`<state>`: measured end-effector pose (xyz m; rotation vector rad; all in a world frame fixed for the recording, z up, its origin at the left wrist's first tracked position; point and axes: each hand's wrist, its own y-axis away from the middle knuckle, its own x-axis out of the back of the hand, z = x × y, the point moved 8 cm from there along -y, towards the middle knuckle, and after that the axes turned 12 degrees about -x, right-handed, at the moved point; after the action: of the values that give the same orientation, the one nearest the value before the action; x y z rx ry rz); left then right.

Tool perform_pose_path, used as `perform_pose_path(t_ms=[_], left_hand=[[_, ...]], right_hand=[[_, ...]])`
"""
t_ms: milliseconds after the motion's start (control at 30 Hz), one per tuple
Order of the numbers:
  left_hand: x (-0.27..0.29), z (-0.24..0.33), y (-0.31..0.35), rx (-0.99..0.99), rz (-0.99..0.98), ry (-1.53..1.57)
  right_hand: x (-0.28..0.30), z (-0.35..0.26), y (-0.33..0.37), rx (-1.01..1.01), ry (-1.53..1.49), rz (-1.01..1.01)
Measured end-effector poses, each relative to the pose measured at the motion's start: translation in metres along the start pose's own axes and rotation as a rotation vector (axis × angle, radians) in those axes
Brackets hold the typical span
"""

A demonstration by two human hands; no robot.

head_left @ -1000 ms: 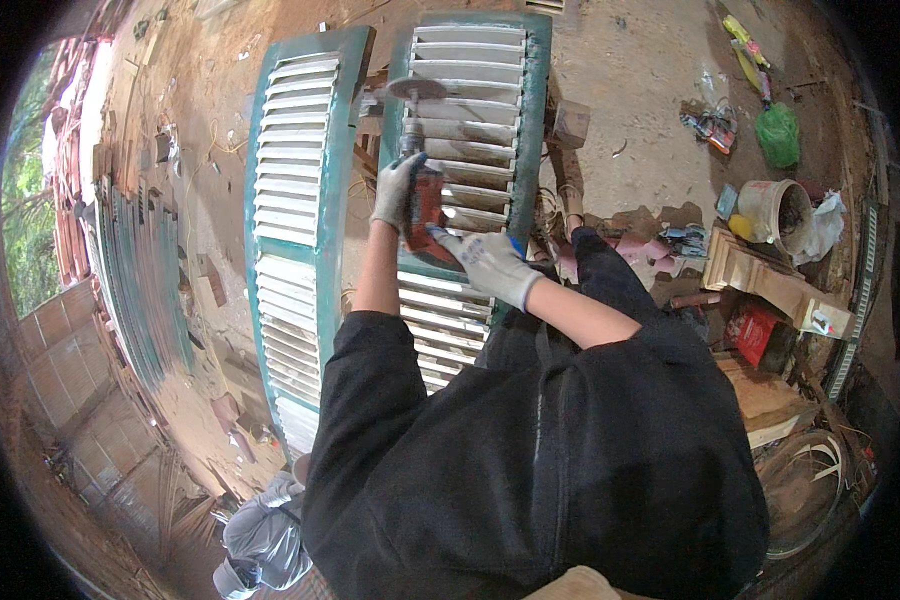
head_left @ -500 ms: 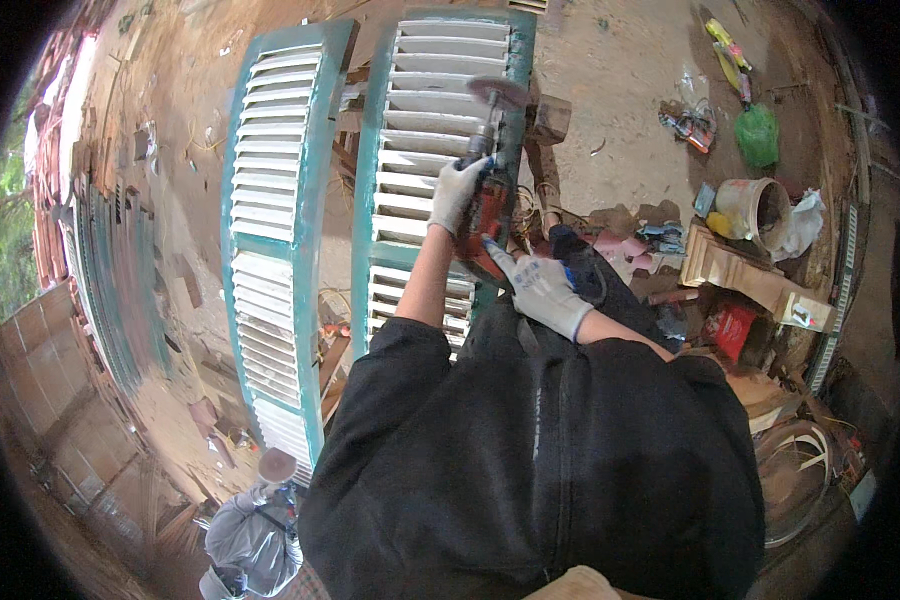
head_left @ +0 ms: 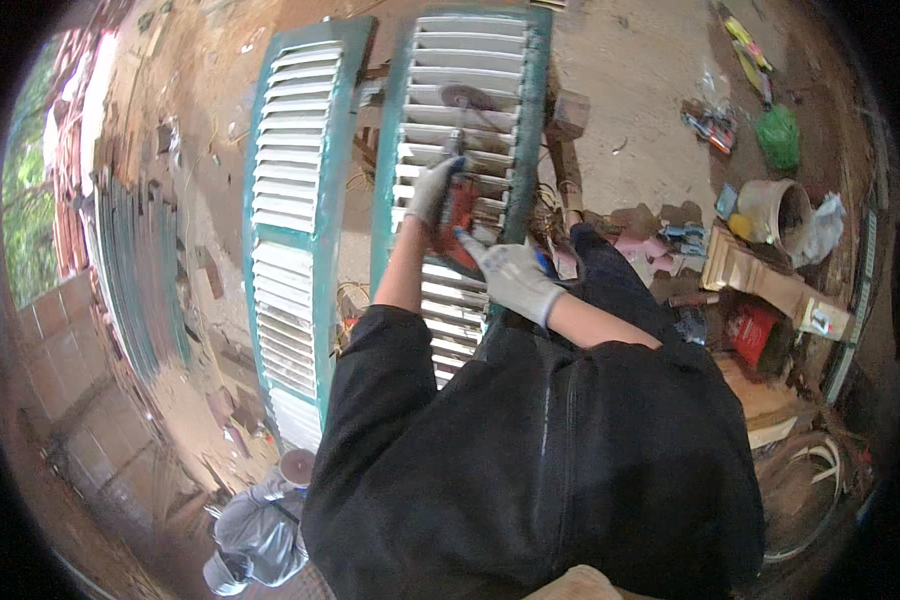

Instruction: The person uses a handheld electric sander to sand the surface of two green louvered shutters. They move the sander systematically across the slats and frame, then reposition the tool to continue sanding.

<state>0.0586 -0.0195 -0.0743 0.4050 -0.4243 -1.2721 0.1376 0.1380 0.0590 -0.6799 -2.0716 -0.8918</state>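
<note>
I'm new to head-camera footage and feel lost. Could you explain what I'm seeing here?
No robot here: the view is from a fisheye camera on a person's head, looking down, so straight edges bend. The left hand and right hand, both gloved, are the wearer's own. The left grips an orange-red power tool with a round disc; the right is at its rear end. Below lies a louvred, green-framed shutter, with a second shutter to its left. Another person is at lower left.
</note>
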Motion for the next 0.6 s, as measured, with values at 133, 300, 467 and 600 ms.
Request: perform_pose_path(t_ms=[133, 300, 467, 600], left_hand=[[-0.012, -0.017, 0.005, 0.035, -0.082, 0.080], [0.068, 0.005, -0.009, 0.062, 0.120, -0.037], [0.051, 0.021, 0.000, -0.032, -0.012, 0.053], [0.001, 0.011, 0.034, -0.151, -0.055, 0.086]], right_hand=[[-0.011, 0.004, 0.009, -0.017, 0.100, -0.201], [-0.003, -0.046, -0.034, 0.101, 0.071, -0.119], [0.007, -0.043, -0.019, -0.025, 0.076, -0.039], [0.006, -0.022, 0.039, -0.038, 0.287, -0.190]])
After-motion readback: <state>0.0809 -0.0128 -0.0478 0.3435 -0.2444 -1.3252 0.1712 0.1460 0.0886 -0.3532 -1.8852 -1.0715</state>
